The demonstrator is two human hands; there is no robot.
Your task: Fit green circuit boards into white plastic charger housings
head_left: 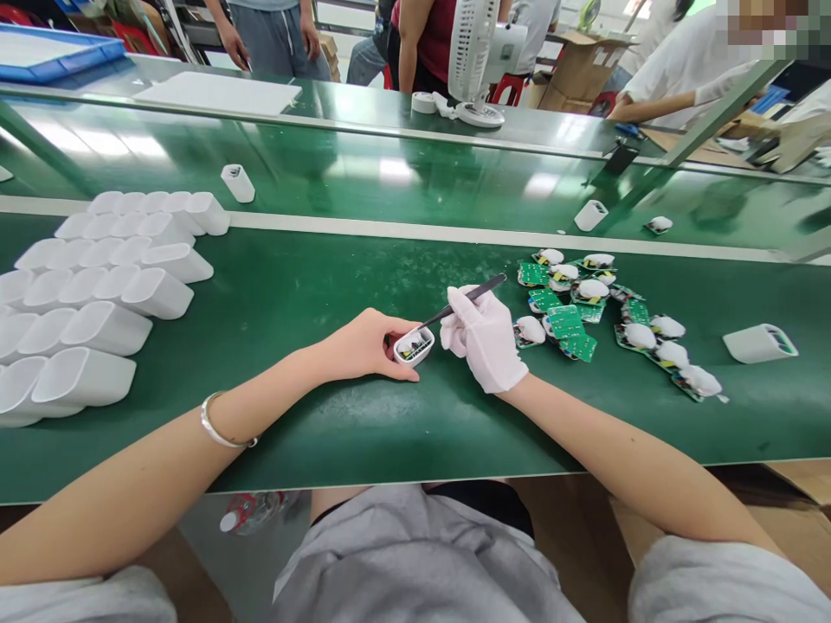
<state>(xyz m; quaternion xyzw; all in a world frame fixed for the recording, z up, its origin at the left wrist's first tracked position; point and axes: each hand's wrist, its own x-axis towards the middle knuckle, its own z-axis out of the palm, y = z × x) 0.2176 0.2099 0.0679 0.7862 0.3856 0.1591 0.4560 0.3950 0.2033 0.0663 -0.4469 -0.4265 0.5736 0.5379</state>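
Note:
My bare left hand [370, 348] grips a small white plastic housing [415, 357] from its left side, with the open end up. Inside the housing a circuit board with small parts shows. My right hand [484, 337], in a white glove, is closed around dark tweezers [477, 292]. The lower tip of the tweezers reaches the housing's rim; whether it touches the board inside I cannot tell. Right of the glove lie several loose circuit boards [566, 322], some with white blobs on top. Rows of white housings [91, 376] stand to the left.
Single housings lie at the right [756, 343] and on the strip beyond the white line. A fan [480, 112] and a white board [217, 93] are on the far shelf, a blue tray [58, 59] at far left. Several people are across the bench.

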